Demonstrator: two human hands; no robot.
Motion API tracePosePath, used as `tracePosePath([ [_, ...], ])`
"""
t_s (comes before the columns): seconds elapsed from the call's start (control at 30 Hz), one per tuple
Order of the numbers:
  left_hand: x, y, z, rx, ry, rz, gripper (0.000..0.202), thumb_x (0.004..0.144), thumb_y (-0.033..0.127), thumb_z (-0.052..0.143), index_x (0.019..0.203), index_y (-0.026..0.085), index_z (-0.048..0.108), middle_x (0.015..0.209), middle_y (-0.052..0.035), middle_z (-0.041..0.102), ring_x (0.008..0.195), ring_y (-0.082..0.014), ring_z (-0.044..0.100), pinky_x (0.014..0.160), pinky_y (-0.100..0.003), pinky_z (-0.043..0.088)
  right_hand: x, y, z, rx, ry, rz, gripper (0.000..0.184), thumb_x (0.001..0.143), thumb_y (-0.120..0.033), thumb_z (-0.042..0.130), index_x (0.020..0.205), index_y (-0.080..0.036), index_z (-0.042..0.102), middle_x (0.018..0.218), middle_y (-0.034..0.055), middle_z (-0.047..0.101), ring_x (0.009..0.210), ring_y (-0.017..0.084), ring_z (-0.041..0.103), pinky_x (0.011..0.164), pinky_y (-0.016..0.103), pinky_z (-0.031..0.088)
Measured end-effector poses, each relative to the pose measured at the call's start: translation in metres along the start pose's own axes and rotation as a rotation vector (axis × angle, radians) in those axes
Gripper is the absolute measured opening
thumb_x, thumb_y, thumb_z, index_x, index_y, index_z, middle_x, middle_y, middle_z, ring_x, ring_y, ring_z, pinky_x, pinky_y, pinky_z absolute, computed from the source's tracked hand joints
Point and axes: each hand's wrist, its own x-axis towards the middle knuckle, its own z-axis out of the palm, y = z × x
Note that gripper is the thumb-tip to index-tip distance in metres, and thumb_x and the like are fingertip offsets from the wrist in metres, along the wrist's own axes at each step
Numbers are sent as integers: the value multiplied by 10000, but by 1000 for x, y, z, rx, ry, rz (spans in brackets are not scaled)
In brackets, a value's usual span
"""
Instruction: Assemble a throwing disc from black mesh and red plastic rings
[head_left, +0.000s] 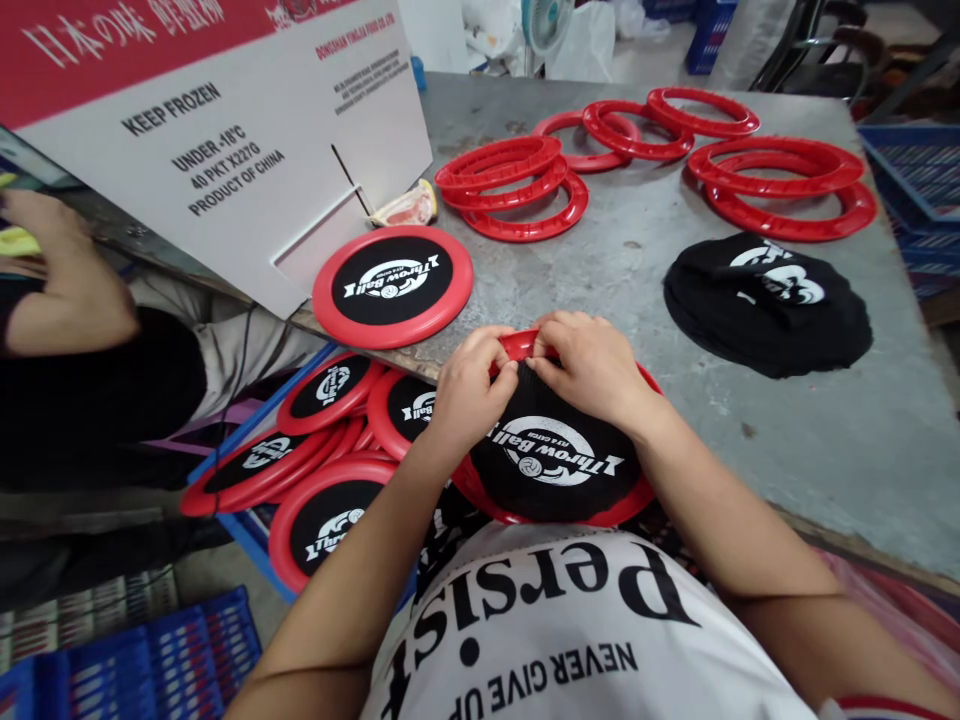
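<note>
Both hands pinch the far edge of a black cloth (551,450) where it meets a red ring (517,343): the left hand (469,385) with thumb and fingers closed on the rim at 11 o'clock, the right hand (592,365) pressed on it at 12 o'clock. This half-covered disc sits at the near edge of the bench (825,420), against the person's shirt.

The likely trouble, as I judge it: the cloth slipping off the rim opposite the pinch, or sitting skewed so the print lands off-centre, because only one side is held. The disc also overhangs the bench edge and could tip off.

Counted: one finished disc (392,285) on the bench at 10 o'clock; five more (330,520) in the crate at 8 o'clock; about nine bare rings (780,165) at 12 to 2 o'clock, stacks making this uncertain; one pile of cloths (765,305) at 2 o'clock, number hidden
</note>
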Motion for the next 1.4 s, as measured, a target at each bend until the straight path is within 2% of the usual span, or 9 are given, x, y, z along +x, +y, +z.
tracePosePath([
  [0.53, 1, -2, 5, -5, 55, -3, 191, 885, 119, 538, 740, 227, 475, 1204, -62, 694, 1142, -201, 639, 1032, -373, 476, -2, 1, 7, -5, 51, 11, 116, 948, -277, 561, 858, -209, 590, 1002, 53, 706, 941, 239, 594, 772, 365, 317],
  [0.9, 4, -2, 6, 11, 38, -40, 201, 880, 118, 527, 731, 232, 455, 1183, -58, 692, 1136, -199, 635, 1026, -372, 476, -1, -1, 8, -23, 58, 44, 123, 956, -274, 518, 876, -210, 587, 1011, 77, 712, 939, 258, 600, 773, 370, 327],
  [1.1, 11, -4, 11, 9, 36, -69, 227, 855, 95, 522, 702, 231, 423, 1076, -55, 676, 1053, -199, 635, 981, -369, 478, 2, 0, 12, -71, 68, 80, 144, 968, -271, 513, 884, -202, 607, 931, 77, 697, 889, 252, 597, 766, 371, 331],
  [1.27, 15, -10, 15, 38, -37, -88, 222, 856, 104, 524, 706, 228, 416, 1040, -61, 638, 1076, -208, 616, 983, -366, 475, 7, 2, 15, -146, -17, 70, 229, 1007, -355, 527, 932, -185, 661, 1017, 95, 708, 949, 275, 605, 774, 378, 342],
  [1.4, 9, -16, 9, -3, -103, -69, 208, 908, 193, 545, 718, 216, 462, 1131, -81, 623, 1133, -206, 609, 1022, -365, 474, 7, 3, 14, -171, -47, 73, 352, 1059, -399, 411, 1022, -181, 684, 1068, 104, 704, 975, 280, 605, 790, 386, 356],
])
